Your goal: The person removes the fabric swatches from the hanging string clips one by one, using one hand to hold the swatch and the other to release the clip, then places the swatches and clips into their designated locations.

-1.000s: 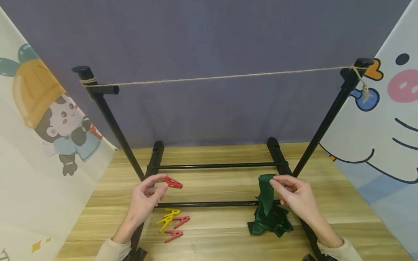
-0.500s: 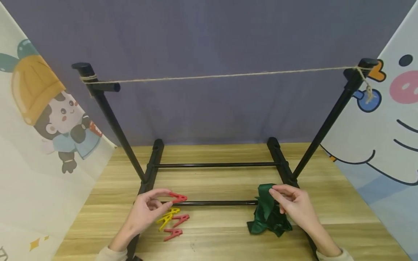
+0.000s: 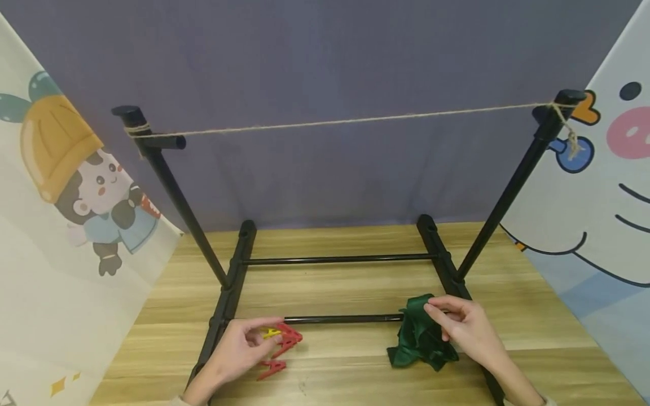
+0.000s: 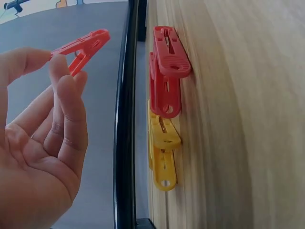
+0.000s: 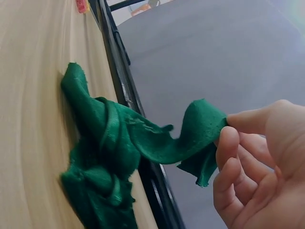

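My left hand (image 3: 249, 347) pinches a red clothespin (image 4: 85, 46) between thumb and fingertips, above the table in the left wrist view. Beneath it on the wood lie two more red clothespins (image 4: 172, 53) and several yellow ones (image 4: 164, 136), partly hidden by the hand in the head view. My right hand (image 3: 464, 327) pinches a raised end of a dark green cloth (image 3: 418, 332) between thumb and index finger. The rest of the cloth lies crumpled on the table, as the right wrist view (image 5: 102, 143) shows.
A black pipe frame stands on the wooden table (image 3: 335, 287), with two low crossbars (image 3: 340, 260) and uprights left (image 3: 183, 208) and right (image 3: 508, 189). A thin twine (image 3: 350, 120) runs between the upright tops. Behind hangs a grey-blue backdrop (image 3: 330, 175); printed cartoon panels flank it.
My left hand has come down with the red clothespin, slightly rightward, over the clothespins on the table. My right hand has lowered the pinched end of the green cloth.
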A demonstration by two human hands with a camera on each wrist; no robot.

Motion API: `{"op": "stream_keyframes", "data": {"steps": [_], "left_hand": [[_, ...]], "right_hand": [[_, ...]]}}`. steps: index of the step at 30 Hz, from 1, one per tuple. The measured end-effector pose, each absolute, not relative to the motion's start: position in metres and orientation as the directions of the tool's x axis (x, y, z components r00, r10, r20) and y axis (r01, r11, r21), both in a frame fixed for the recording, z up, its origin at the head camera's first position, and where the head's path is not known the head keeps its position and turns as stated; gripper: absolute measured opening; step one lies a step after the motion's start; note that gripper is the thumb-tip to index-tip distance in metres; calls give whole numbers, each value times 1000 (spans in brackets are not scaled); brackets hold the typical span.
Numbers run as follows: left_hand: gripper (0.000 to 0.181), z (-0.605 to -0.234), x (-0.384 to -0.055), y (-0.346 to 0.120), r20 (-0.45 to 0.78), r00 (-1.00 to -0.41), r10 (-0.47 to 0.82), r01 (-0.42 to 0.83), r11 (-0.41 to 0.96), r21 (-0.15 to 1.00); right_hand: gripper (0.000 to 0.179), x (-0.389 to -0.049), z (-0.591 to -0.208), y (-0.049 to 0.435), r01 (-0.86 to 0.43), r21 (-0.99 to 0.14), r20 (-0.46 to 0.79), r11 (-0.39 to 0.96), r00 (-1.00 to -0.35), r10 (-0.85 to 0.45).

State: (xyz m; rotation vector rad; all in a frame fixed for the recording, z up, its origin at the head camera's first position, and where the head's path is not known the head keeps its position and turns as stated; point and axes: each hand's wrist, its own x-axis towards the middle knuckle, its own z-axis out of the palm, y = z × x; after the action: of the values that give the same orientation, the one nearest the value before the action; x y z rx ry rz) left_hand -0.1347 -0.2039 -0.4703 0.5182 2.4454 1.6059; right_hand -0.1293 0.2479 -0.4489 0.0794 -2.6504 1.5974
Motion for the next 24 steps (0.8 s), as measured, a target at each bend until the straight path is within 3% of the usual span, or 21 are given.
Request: {"op": "stream_keyframes", "data": {"steps": [10,19,24], "left_hand": [[27,-475,-132,-202,15,-882,471,247,436,865],[32,-486,-132,-199,-6,-839,543,326,512,795],[32,-488,-133,-199,13,-845,535,371,567,736]], "right_hand": [[11,-108,-437,257,-245,-842,210,481,-970,-126],[25,-120,-462,261,-107,-831,-28,546,-972,-233],[22,-129,-477,261,-141,-810,-3,569,-970,-244]]}}
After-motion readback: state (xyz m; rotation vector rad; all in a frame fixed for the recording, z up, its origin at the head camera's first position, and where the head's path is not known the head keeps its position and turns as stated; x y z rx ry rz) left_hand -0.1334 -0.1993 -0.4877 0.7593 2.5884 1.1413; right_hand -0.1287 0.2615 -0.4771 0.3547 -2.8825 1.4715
